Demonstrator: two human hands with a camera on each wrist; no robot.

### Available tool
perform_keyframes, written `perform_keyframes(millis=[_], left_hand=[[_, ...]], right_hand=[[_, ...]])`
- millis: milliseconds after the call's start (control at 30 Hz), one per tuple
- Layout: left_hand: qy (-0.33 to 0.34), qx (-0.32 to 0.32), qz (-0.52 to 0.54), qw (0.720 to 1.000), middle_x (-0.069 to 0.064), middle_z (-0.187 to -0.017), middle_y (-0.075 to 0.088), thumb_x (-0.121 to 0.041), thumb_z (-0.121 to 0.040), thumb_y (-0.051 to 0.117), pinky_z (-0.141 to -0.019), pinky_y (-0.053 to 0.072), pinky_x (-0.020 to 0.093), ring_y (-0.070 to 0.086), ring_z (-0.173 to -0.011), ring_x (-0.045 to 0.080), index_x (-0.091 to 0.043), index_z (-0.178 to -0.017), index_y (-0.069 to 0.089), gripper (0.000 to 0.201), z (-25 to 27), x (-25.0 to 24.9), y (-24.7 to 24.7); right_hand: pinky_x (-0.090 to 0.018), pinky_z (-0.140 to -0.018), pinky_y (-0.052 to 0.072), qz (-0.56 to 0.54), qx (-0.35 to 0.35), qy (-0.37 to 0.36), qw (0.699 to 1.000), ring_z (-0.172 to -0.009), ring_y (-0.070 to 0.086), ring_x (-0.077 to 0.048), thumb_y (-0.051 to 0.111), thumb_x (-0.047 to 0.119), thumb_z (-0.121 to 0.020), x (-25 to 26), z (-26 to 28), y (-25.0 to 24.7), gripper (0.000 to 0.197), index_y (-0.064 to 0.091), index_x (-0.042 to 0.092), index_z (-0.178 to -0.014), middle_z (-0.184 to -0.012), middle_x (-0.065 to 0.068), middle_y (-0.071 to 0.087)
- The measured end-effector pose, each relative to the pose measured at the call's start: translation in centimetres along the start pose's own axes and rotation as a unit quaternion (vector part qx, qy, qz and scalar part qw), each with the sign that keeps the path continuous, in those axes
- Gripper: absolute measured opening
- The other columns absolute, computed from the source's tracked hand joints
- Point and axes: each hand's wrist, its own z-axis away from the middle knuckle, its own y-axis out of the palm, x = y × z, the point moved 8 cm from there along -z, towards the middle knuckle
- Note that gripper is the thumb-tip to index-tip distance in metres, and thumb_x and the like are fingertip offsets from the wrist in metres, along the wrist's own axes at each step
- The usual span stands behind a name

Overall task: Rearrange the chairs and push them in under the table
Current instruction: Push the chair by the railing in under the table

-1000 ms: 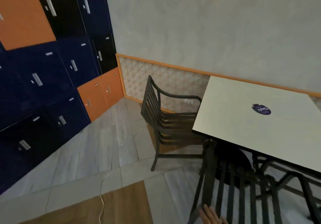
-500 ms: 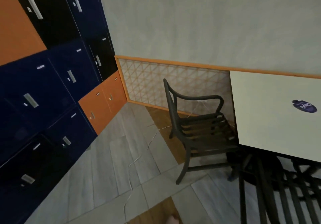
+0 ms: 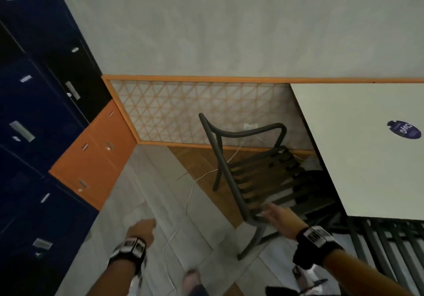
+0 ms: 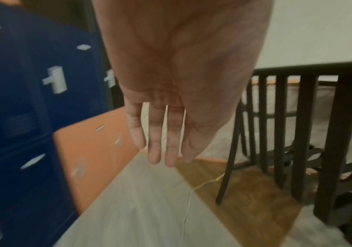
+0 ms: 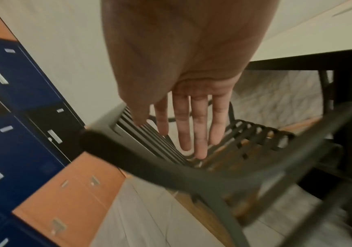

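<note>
A dark slatted armchair (image 3: 263,176) stands at the left edge of the white table (image 3: 367,158), with its seat partly under the tabletop. My right hand (image 3: 275,215) is stretched out at the near corner of the chair's back; whether it touches the frame I cannot tell. In the right wrist view its fingers (image 5: 194,130) are straight above the near armrest (image 5: 149,165) and the seat slats (image 5: 255,138). My left hand (image 3: 142,229) hangs over the floor, left of the chair and apart from it, and holds nothing. Its fingers (image 4: 162,142) are straight.
A second dark slatted chair (image 3: 390,249) stands at the table's near side, bottom right. Blue lockers (image 3: 34,112) and orange lockers (image 3: 91,158) line the left. A lattice panel (image 3: 195,112) runs along the back wall. A white cable (image 3: 183,215) trails across the floor.
The view has swung right and come closer to the armchair. Both hands have come into view, and the right one has reached out to the chair's back corner.
</note>
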Motion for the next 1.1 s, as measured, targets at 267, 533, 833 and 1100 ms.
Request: perform_keyframes(millis=[267,533,833,1100], left_hand=[[0.254,-0.246,-0.160,0.922,0.003,-0.157,0.029,0.004,-0.086,0.051,-0.114,0.029,0.047,0.029,-0.144,0.026,-0.023,-0.150,0.023,0.074,-18.3,-16.7,-26.6],[0.449,-0.150,-0.280,0.835,-0.008,-0.143,0.049,-0.008,-0.089,0.056,-0.119,0.017,0.049,0.035,-0.140,0.023,-0.038,-0.130,0.051,0.051,-26.6,-23.8,-27.8],[0.482,-0.122,-0.314,0.809,-0.011,-0.117,0.068,-0.011,-0.086,0.059,-0.118,0.012,0.054,0.058,-0.121,0.016,-0.039,-0.113,0.063,0.038,-29.2,-24.2,-29.1],[0.456,-0.134,-0.352,0.807,-0.017,-0.129,0.062,-0.012,-0.092,0.056,-0.106,0.029,0.044,0.052,-0.127,0.015,-0.047,-0.123,0.056,0.046,-33.4,-21.9,-32.5]], right_hand=[[-0.033,-0.099,0.045,-0.033,0.010,0.076,0.996,-0.115,0.054,-0.023,0.060,0.063,-0.079,6.8,-8.4,0.6,0.082,0.023,0.031,-0.144,-0.132,-0.006,0.053],[-0.032,-0.096,0.047,-0.152,-0.088,0.161,0.971,-0.101,0.058,-0.013,0.053,0.012,-0.082,7.7,-8.6,1.8,0.065,0.036,0.041,-0.137,-0.115,0.003,0.063],[-0.027,-0.089,0.050,-0.181,-0.102,0.185,0.960,-0.086,0.058,-0.010,0.051,0.003,-0.087,10.7,-9.4,0.3,0.071,0.029,0.040,-0.143,-0.105,-0.002,0.062],[-0.033,-0.089,0.052,-0.223,-0.124,0.179,0.950,-0.094,0.062,-0.022,0.050,0.000,-0.082,14.8,-15.0,1.5,0.081,0.021,0.043,-0.144,-0.105,-0.006,0.062]])
